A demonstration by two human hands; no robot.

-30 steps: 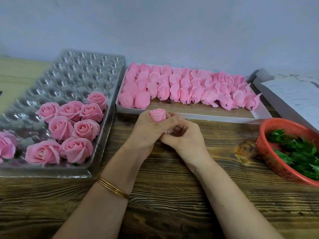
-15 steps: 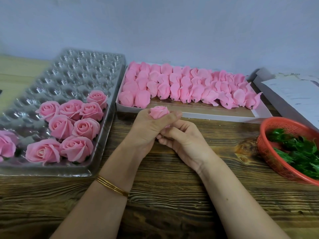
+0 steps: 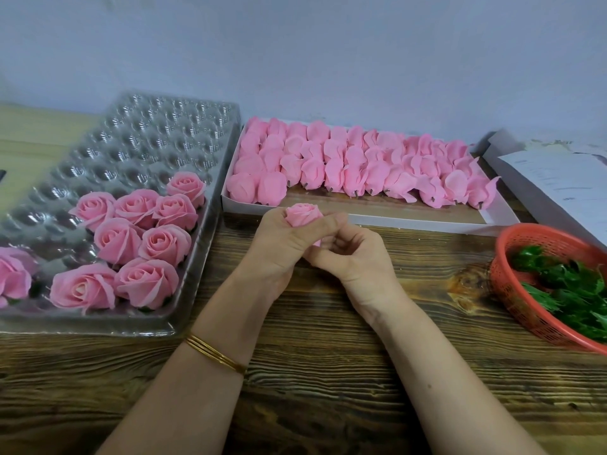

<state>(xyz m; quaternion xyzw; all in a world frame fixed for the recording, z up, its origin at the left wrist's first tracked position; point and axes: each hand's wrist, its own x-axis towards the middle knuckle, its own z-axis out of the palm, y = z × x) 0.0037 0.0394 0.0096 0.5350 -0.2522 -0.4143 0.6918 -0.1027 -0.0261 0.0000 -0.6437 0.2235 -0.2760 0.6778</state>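
Note:
My left hand [image 3: 282, 244] grips a small pink rose bud [image 3: 303, 214], whose top pokes out above the thumb and forefinger. Just to its right, my right hand [image 3: 358, 257] has its fingers curled in against the bud's underside, which is hidden. Both hands hover over the wooden table [image 3: 312, 372], in front of a white box [image 3: 410, 221] packed with several closed pink buds [image 3: 354, 165]. To the left lies a clear plastic blister tray [image 3: 141, 133] holding several opened pink roses [image 3: 144, 238].
A red mesh basket [image 3: 512, 290] with green leaves [image 3: 568, 287] sits at the right edge. Behind it lies a white box lid with a paper sheet [image 3: 558, 178]. A pale wall runs behind everything. A gold bangle [image 3: 215, 354] is on my left wrist.
The bud has turned slightly in my left hand's grip, and my right hand's fingers have shifted at its base. Both hands stay in the same place.

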